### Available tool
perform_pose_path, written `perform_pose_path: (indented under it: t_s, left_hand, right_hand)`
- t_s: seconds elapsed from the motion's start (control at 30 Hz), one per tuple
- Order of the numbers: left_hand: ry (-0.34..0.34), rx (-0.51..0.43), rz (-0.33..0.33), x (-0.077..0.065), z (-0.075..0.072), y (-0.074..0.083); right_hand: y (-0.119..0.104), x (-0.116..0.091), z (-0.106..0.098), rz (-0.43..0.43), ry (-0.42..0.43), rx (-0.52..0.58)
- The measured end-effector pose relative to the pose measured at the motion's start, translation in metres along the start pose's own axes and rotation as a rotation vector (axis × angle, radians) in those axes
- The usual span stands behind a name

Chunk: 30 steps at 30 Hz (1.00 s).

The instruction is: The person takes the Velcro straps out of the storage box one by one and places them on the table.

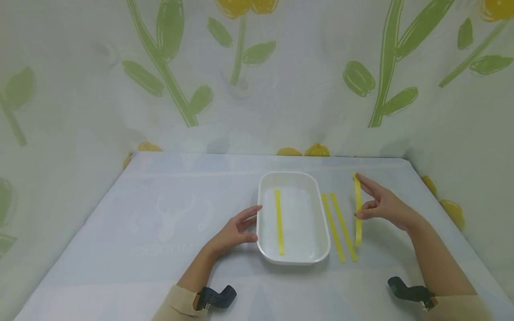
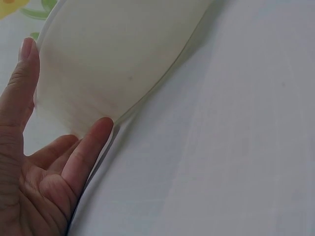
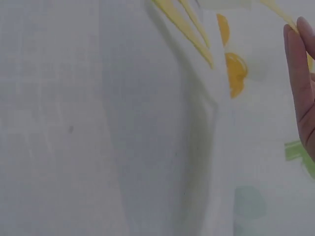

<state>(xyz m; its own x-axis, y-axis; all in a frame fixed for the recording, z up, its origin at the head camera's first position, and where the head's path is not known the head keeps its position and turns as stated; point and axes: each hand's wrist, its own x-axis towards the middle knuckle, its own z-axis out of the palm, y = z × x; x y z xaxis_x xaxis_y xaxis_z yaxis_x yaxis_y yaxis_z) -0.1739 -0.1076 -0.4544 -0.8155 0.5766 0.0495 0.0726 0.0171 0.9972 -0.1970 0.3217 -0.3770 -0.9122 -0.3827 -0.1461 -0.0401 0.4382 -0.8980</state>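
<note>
My right hand pinches a thin yellow strip by its far end, thumb and fingers along its length, raised over the right side of the table. In the right wrist view part of the hand shows at the right edge, the strip running from its fingertips. A white rectangular basin stands mid-table, one yellow strip lying lengthwise inside. My left hand rests its extended fingers and thumb against the basin's left wall. The left wrist view shows those fingertips at the wall.
Right of the basin, two more yellow strips lie side by side on the pale tablecloth. A curtain with green leaves and yellow flowers hangs behind the table and along both sides. Dark camera mounts sit on both wrists.
</note>
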Motion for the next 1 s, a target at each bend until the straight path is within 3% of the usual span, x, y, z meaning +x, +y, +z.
perform_pose_path:
  t_s: [0.23, 0.53, 1.0]
  left_hand:
    - [0.002, 0.005, 0.001, 0.000, 0.001, 0.001]
    - [0.007, 0.022, -0.011, 0.000, 0.002, 0.003]
    - [0.008, 0.026, -0.014, 0.001, 0.000, 0.002]
  right_hand:
    - [0.013, -0.009, -0.003, 0.041, -0.067, -0.036]
    - [0.030, -0.001, 0.003, 0.043, -0.092, -0.082]
    - [0.043, 0.006, 0.010, 0.073, -0.069, -0.237]
